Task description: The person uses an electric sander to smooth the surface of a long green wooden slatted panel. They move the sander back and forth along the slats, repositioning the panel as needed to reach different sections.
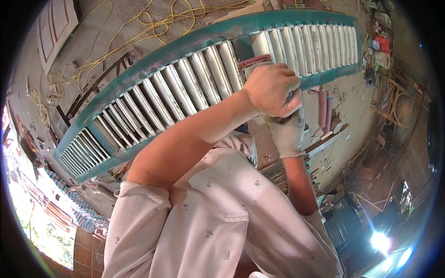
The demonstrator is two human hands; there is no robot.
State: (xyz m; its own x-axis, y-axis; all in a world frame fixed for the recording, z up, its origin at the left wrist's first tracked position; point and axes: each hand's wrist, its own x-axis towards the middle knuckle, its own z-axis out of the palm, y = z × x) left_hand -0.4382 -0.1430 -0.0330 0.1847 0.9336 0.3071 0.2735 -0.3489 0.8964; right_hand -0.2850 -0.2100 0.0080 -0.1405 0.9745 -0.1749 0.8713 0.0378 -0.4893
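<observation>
My bare left hand is closed, its arm reaching across to the right. It sits right above my right hand, which wears a pale grey work glove. What the left fingers grip is hidden, and the right fingers are mostly covered by the left hand. A reddish, flat-edged block-like piece shows just beyond the left knuckles; its kind is unclear. Behind both hands lies a long green-framed louvred shutter panel, tilted across the view. Its pale slats stand in rows between the green edges.
Yellow cable lies in loops on the dusty floor beyond the panel. A panelled door is at far left. Dark red wood strips and scraps lie right of my hands. A striped cloth is at lower left.
</observation>
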